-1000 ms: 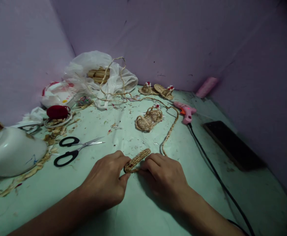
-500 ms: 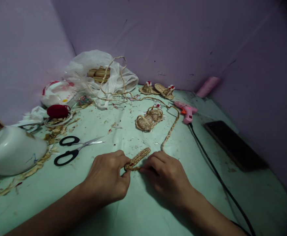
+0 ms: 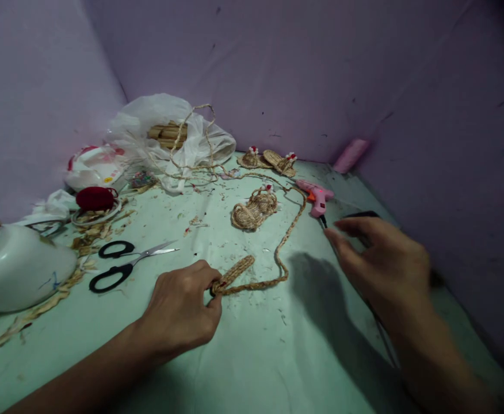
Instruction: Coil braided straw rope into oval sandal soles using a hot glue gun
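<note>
"Holding what, on the left?"

"The left hand [image 3: 185, 306] pinches one end of the flat braided coil [image 3: 237, 271] between thumb and fingers; loose braid [image 3: 257, 286] runs rightward from that pinch. The right hand [image 3: 388, 259] is well apart to the right, fingers parted, nothing seen in them, near the cord [image 3: 323, 221] of the pink glue gun [image 3: 320, 200]."

"Doing that well means?"

"I'd keep the pinch firm so the layers sit snug, lay the braid untwisted, and keep the right hand clear of it."

"Containers?"

"Left of the pinch, a white container [image 3: 27, 270], inside hidden. Beyond the pinch and leftward, a clear packet [image 3: 151, 177] with what look like coloured beads [image 3: 142, 180]; farther back, reaching right of that packet, a plastic bag [image 3: 146, 112] with tan strips [image 3: 168, 135]."
</note>
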`<state>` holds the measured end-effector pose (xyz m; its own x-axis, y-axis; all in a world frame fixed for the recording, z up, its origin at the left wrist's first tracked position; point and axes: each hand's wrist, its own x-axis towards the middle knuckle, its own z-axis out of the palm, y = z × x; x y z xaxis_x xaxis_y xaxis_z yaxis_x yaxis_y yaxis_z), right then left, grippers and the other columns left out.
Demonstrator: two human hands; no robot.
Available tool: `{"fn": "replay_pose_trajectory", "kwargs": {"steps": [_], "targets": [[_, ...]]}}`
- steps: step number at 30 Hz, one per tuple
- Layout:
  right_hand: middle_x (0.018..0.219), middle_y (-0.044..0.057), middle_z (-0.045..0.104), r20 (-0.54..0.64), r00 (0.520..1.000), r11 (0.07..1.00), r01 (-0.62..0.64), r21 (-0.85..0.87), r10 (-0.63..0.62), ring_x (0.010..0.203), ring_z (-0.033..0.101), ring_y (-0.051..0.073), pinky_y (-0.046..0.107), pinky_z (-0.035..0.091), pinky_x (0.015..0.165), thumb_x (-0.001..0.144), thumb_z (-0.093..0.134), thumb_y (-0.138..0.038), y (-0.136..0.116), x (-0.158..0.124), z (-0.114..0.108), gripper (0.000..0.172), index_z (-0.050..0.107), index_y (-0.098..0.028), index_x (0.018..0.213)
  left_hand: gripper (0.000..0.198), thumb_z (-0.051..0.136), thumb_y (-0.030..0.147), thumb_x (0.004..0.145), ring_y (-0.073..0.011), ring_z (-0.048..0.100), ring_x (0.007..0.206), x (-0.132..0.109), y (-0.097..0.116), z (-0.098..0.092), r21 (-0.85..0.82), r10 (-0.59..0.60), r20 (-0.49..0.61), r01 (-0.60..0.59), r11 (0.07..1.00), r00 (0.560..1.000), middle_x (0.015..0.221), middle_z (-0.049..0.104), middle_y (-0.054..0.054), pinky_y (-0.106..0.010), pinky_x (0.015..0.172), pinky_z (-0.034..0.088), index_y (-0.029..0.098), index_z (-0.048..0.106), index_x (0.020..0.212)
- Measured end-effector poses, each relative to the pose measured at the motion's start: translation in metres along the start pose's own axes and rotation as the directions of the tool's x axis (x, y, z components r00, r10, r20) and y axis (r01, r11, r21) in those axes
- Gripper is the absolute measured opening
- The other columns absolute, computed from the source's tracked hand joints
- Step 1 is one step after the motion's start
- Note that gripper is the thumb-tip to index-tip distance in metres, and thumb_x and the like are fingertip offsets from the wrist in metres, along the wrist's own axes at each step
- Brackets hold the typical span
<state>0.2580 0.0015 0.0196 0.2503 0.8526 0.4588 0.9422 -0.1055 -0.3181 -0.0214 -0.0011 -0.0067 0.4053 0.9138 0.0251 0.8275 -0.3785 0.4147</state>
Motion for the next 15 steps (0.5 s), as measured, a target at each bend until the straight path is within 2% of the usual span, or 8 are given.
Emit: {"fn": "replay_pose_trajectory", "kwargs": {"steps": [1, 2, 4, 5, 8, 12, 15], "targets": [[0.092, 0.011, 0.069, 0.041, 0.980, 0.974, -0.190, -0.124, 0.197, 0.080, 0.064, 0.029, 0.039, 0.045, 0.064, 0.080, 0.053, -0.049, 0.012, 0.008, -0.004, 0.035, 0.065, -0.021, 0.097, 0.021, 0.049, 0.022, 0.072, -0.0169, 0.059, 0.067, 0.000, 0.000, 0.000, 0.005, -0.011, 0.015, 0.011, 1.000, 1.000, 0.081, 0.066, -0.001, -0.029, 0.061, 0.042, 0.021, 0.065, 0.085], [0.090, 0.012, 0.069, 0.115, 0.925, 0.918, -0.332, -0.218, 0.362, 0.075, 0.064, 0.030, 0.038, 0.045, 0.058, 0.079, 0.050, -0.055, 0.024, 0.015, -0.006, 0.044, 0.064, -0.019, 0.101, 0.021, 0.049, 0.022, 0.072, -0.0170, 0.059, 0.067, 0.001, 0.001, 0.000, 0.010, -0.017, 0.028, 0.016, 1.000, 0.999, 0.082, 0.066, -0.001, -0.029, 0.061, 0.042, 0.021, 0.065, 0.085], [0.077, 0.015, 0.070, 0.233, 0.859, 0.875, -0.385, -0.293, 0.456, 0.069, 0.065, 0.031, 0.037, 0.043, 0.052, 0.081, 0.042, -0.060, 0.043, 0.024, -0.006, 0.053, 0.068, -0.015, 0.092, 0.023, 0.049, 0.023, 0.072, -0.0172, 0.058, 0.068, 0.001, 0.001, -0.001, 0.020, -0.025, 0.043, 0.024, 1.000, 0.999, 0.083, 0.066, -0.001, -0.030, 0.062, 0.042, 0.021, 0.065, 0.088], [0.074, 0.016, 0.069, 0.285, 0.837, 0.871, -0.381, -0.312, 0.468, 0.069, 0.065, 0.032, 0.037, 0.043, 0.053, 0.083, 0.037, -0.060, 0.050, 0.027, -0.004, 0.056, 0.069, -0.014, 0.087, 0.024, 0.049, 0.022, 0.072, -0.0174, 0.058, 0.068, 0.002, 0.001, -0.001, 0.028, -0.034, 0.048, 0.032, 0.999, 0.998, 0.083, 0.066, -0.001, -0.030, 0.062, 0.041, 0.021, 0.065, 0.089], [0.078, 0.017, 0.071, 0.341, 0.817, 0.871, -0.356, -0.338, 0.465, 0.078, 0.067, 0.033, 0.036, 0.044, 0.057, 0.082, 0.037, -0.063, 0.058, 0.029, 0.005, 0.060, 0.071, -0.014, 0.083, 0.024, 0.048, 0.023, 0.073, -0.0177, 0.058, 0.068, 0.003, 0.002, -0.001, 0.047, -0.068, 0.047, 0.066, 0.997, 0.997, 0.082, 0.066, -0.001, -0.031, 0.062, 0.040, 0.022, 0.066, 0.089], [0.084, 0.016, 0.072, 0.364, 0.821, 0.883, -0.322, -0.341, 0.440, 0.083, 0.066, 0.036, 0.037, 0.043, 0.060, 0.075, 0.052, -0.060, 0.055, 0.022, 0.011, 0.049, 0.071, -0.016, 0.086, 0.023, 0.048, 0.023, 0.074, -0.0178, 0.057, 0.069, 0.003, 0.004, -0.003, 0.038, -0.072, 0.066, 0.069, 0.997, 0.995, 0.083, 0.066, -0.001, -0.031, 0.063, 0.039, 0.022, 0.065, 0.089], [0.085, 0.017, 0.072, 0.359, 0.835, 0.898, -0.318, -0.304, 0.417, 0.084, 0.066, 0.035, 0.036, 0.043, 0.060, 0.081, 0.047, -0.053, 0.050, 0.025, 0.014, 0.046, 0.070, -0.014, 0.091, 0.024, 0.048, 0.023, 0.073, -0.0177, 0.057, 0.069, 0.004, 0.005, -0.004, 0.032, -0.087, 0.077, 0.085, 0.996, 0.993, 0.085, 0.066, -0.001, -0.032, 0.064, 0.039, 0.021, 0.065, 0.089]]}}
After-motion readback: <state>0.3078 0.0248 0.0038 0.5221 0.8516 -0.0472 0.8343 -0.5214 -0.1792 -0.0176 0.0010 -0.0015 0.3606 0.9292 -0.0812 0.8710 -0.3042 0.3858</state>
